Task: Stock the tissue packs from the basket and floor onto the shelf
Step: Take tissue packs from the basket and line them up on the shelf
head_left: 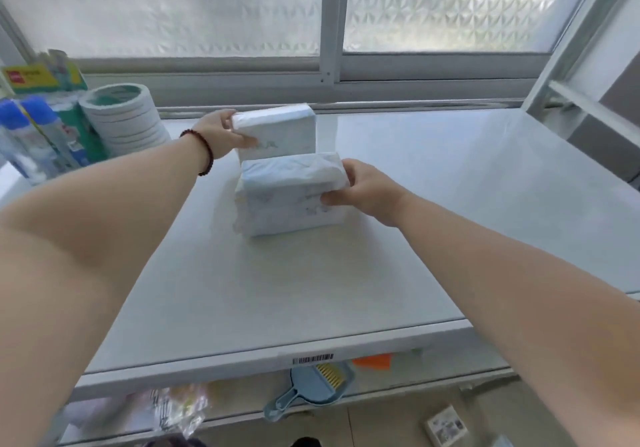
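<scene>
Pale blue plastic-wrapped tissue packs: far pack [277,130] gripped by left hand [221,135], near pack [291,197] by right hand [367,188]. Both rest on the white shelf [415,204], probably being aligned in a row.

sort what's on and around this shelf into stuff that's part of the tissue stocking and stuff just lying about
Part of the job:
rear tissue pack, in left hand
front tissue pack, in right hand
shelf

Just lying about:
tape rolls
blue-capped bottles
blue dustpan

both hands [225,131] [367,187] grip tissue packs [287,201] on shelf [415,204]
</scene>
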